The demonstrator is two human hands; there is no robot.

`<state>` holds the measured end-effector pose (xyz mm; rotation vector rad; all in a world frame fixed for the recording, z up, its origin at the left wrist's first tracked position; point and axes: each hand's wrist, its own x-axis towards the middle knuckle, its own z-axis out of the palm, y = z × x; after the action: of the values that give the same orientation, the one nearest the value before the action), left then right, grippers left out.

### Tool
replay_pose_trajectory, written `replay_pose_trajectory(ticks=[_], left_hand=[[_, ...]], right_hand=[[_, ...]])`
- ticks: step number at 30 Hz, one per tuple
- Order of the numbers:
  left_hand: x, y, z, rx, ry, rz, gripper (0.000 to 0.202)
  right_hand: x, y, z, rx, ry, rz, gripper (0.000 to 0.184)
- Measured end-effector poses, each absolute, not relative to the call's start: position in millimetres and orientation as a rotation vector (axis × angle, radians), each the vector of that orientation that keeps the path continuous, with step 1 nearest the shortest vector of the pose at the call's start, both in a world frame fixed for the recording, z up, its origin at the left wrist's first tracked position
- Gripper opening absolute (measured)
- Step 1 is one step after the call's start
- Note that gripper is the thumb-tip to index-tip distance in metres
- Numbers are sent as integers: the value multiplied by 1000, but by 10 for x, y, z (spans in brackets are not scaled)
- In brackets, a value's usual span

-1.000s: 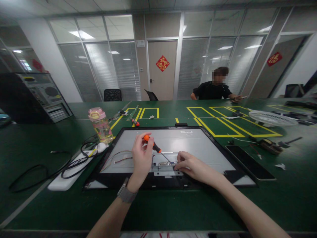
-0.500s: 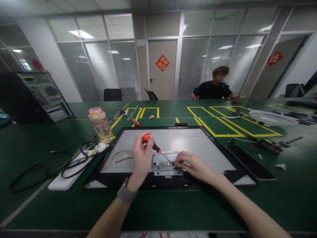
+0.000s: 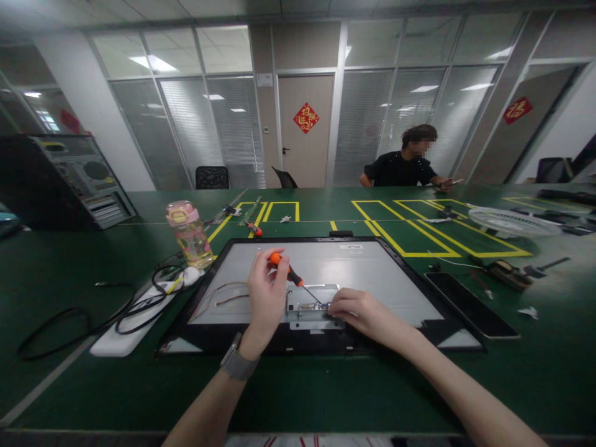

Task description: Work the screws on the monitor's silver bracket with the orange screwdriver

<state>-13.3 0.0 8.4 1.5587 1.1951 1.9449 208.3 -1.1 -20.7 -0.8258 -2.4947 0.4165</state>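
The left hand [image 3: 266, 295] is closed around an orange-handled screwdriver [image 3: 286, 270], thumb and fingers wrapped on the grip, with the shaft slanting down right onto the metal connector bracket [image 3: 305, 308]. That bracket sits at the near edge of a monitor panel [image 3: 372, 267] lying face down on the green table [image 3: 326, 391]. The right hand [image 3: 361, 310] lies palm down, curled fingertips touching the bracket's right end; whether they pinch anything I cannot tell. A water bottle [image 3: 189, 234] and black cables [image 3: 139, 304] lie to the left, a phone [image 3: 470, 304] to the right, and a seated person [image 3: 404, 167] works across the table.
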Motion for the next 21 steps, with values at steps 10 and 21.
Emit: replay_pose_trajectory(ticks=[10, 21], left_hand=[[-129, 1, 74, 1581, 1195, 1953, 20], [-130, 10, 56, 1575, 1205, 1942, 21]], right_hand=[[2050, 15, -295, -820, -2604, 68, 19], [2055, -11, -255, -845, -2625, 3, 18]])
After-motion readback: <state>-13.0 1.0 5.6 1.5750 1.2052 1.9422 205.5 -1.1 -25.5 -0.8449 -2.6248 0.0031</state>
